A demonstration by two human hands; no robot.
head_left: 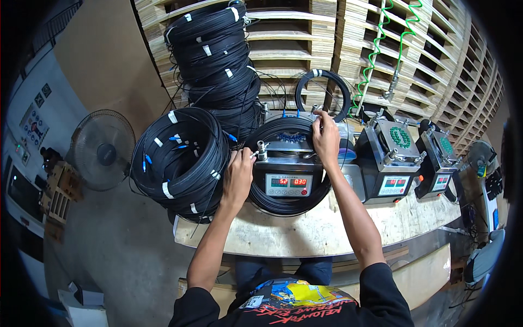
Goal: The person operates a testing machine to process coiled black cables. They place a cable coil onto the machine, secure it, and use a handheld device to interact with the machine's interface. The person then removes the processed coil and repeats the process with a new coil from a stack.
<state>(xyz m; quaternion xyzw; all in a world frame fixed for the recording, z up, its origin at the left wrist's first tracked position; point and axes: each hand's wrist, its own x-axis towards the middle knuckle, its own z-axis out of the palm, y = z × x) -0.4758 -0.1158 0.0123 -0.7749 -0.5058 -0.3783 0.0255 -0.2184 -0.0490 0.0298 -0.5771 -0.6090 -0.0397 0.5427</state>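
A black box-shaped polishing machine [259, 185] with a lit red digital display stands in front of me. A coil of black cable [294, 210] loops around it, and blue connectors [292, 137] ring its top plate. My left hand [238, 175] is closed beside the machine's front left metal post [261, 151]. A small whitish bit shows at its fingertips; I cannot make out what it is. Over the machine's right side, my right hand [326, 139] has its fingers bent together near the back right corner. Whatever they grip is hidden.
To the left leans a big coil of black cable [180, 158] with blue connectors, before a tall stack of coils [210, 54]. Two similar machines [384, 163] [437, 158] stand right on the wooden table [294, 240]. A floor fan [106, 154] is at left; pallets [294, 41] rise behind.
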